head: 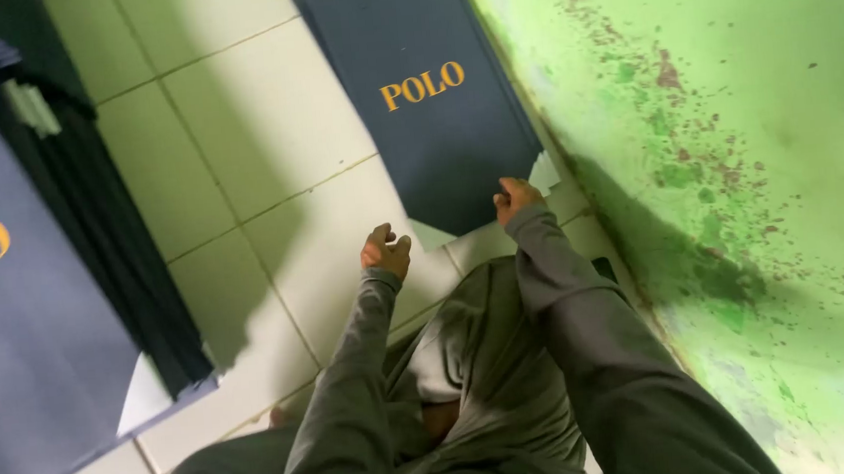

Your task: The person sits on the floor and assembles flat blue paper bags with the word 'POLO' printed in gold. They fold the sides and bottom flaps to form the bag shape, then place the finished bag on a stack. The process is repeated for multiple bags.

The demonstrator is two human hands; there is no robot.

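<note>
Seen from the head camera, the right hand (517,197) pinches, fingers apparently closed, the near edge of a dark blue sheet (431,96) lying on the tiled floor (265,149) beside a green wall (732,92); the left hand (386,250) hovers nearby, fingers loosely curled, empty.

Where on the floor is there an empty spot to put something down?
The white tiles between the dark blue sheet by the green wall and the big stack on the other side are bare. It is crowded near the right hand on the sheet's edge, the left hand, and the person's knees.
</note>
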